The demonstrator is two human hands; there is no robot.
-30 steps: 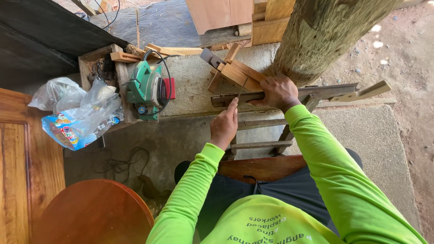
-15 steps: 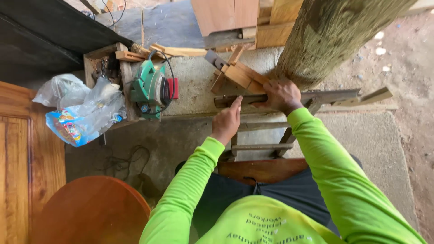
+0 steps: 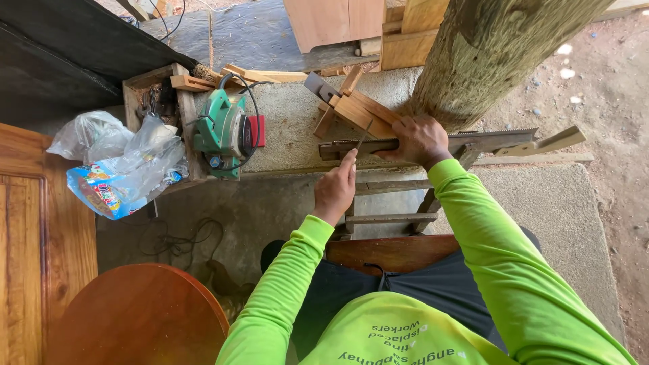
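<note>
— Steel saw flat along the top rail of the stand, teeth on the far edge, wooden handle out past the right end, hard by the post.

— Hands?

— Right hand closed down over the blade near the middle, pinning it to the rail. Left hand pinched shut on a thin file, tip laid across the blade just left of the right hand.

— Step, then?

— Looks like filing of the teeth, around mid-blade. Impossible to tell how many are done; teeth too small to read.

— And for the next stroke?

— Probably a firm press from the right, file seated in one gap at a steady angle, no slip toward the knuckles just beside it.

— Anything else close?

— Green planer on the left part of the ledge, well apart from both hands. Plastic bags off its left edge. Wood scraps just behind the saw.
</note>
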